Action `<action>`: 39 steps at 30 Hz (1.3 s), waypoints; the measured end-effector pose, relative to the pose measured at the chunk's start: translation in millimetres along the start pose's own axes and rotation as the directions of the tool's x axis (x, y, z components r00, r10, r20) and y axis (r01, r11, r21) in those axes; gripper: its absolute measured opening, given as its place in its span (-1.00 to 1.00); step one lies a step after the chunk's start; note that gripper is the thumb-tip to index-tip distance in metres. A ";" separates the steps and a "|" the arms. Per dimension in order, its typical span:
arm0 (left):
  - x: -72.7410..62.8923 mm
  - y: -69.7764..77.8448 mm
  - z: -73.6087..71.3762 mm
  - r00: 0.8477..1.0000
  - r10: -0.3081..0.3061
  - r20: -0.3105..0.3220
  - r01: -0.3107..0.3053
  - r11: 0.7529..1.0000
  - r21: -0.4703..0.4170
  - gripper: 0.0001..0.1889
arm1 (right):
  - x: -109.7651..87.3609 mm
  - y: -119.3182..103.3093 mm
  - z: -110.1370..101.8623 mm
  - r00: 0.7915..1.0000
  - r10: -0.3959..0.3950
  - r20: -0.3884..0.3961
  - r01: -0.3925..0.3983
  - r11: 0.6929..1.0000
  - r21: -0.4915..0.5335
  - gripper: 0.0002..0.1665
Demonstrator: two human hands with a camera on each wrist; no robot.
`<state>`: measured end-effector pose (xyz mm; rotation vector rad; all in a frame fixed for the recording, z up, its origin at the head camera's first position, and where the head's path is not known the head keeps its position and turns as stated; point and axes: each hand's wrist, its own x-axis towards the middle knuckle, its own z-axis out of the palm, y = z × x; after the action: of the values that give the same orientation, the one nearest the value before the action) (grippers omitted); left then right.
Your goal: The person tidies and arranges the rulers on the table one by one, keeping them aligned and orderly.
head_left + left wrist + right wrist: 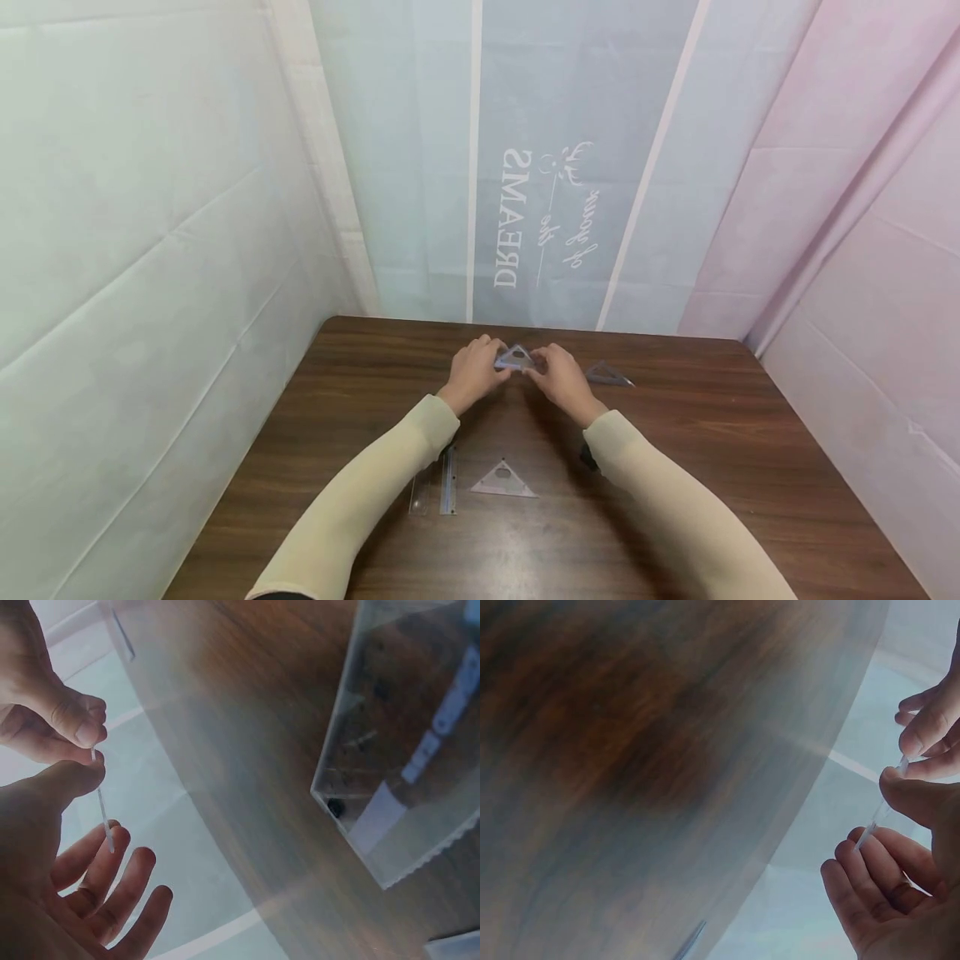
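A small transparent set square (516,358) with a bluish tint and a hole in its middle is held up between both hands near the table's far edge. My left hand (474,372) pinches its left corner; my right hand (564,382) grips the right corner. Seen edge-on in the left wrist view, the set square (106,817) is a thin pale strip between the left thumb and fingers. The right wrist view likewise shows its edge (877,814) between the right thumb and curved fingertips.
Just right of the right hand, another set square (609,375) lies on the brown wooden table (675,467). Nearer the front lies a third set square (504,481), with a blue-striped ruler (448,487) and a fainter transparent strip (418,497) beside it. Fabric walls surround the table.
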<state>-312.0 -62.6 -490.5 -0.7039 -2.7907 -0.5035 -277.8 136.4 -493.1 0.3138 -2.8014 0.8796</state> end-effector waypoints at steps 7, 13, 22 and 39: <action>-11.7 7.1 -5.8 0.998 0.043 -0.042 -0.044 0.999 -0.015 -0.60 | -13.0 -2.1 -8.4 1.000 -0.024 -0.011 0.024 1.000 -0.021 -0.60; -21.9 15.6 -9.2 0.996 0.075 -0.038 -0.077 0.996 -0.046 -0.58 | -27.3 -2.4 -15.1 0.998 -0.060 -0.021 0.059 0.998 -0.018 -0.63; -32.9 23.7 -12.0 0.993 0.110 -0.031 -0.112 0.991 -0.077 -0.58 | -47.8 -0.3 -23.1 0.997 -0.073 -0.011 0.072 0.997 -0.035 -0.59; -49.6 39.7 -9.0 0.986 0.163 0.017 -0.161 0.984 -0.079 -0.54 | -78.6 4.7 -33.5 0.993 -0.117 -0.030 0.117 0.993 -0.012 -0.63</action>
<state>-248.6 -53.9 -485.8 -0.9503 -2.7175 -0.5767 -199.7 171.0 -487.5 0.4543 -2.7268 0.8359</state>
